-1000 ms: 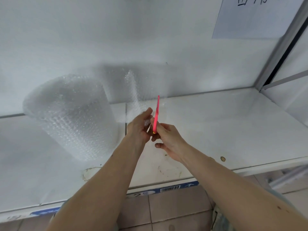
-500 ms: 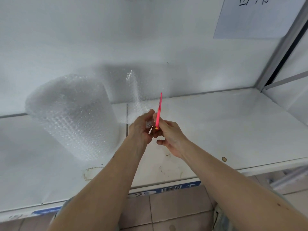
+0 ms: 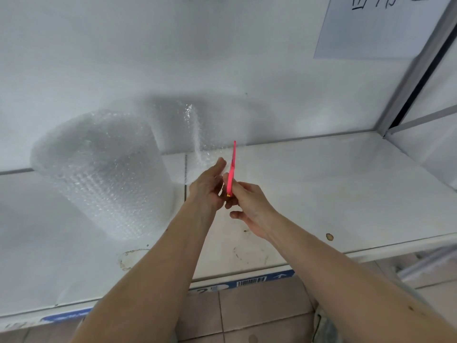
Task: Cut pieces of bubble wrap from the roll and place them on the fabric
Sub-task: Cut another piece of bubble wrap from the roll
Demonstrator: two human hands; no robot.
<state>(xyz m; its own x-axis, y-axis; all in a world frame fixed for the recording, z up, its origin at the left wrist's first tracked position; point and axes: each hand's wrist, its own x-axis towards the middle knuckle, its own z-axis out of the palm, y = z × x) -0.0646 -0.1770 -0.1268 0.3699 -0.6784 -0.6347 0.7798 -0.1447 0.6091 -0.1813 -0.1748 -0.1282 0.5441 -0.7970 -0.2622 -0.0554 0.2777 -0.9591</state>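
Note:
A thick roll of clear bubble wrap [image 3: 103, 174] stands upright on the white table [image 3: 321, 189] at the left. A loose sheet of bubble wrap [image 3: 197, 134] runs from the roll to the right, standing against the wall. My right hand [image 3: 247, 204] grips a thin pink cutter [image 3: 232, 167], blade pointing up at the sheet's lower edge. My left hand [image 3: 210, 186] pinches the sheet's near edge right beside the cutter. No fabric is in view.
A white wall rises behind the table, with a paper notice [image 3: 376, 28] at the upper right. A metal frame post [image 3: 420, 65] marks the right corner. The table's front edge carries a blue barcode label [image 3: 249, 280]; tiled floor lies below.
Both hands and the cutter have shifted slightly up and away towards the sheet. The roll has not moved.

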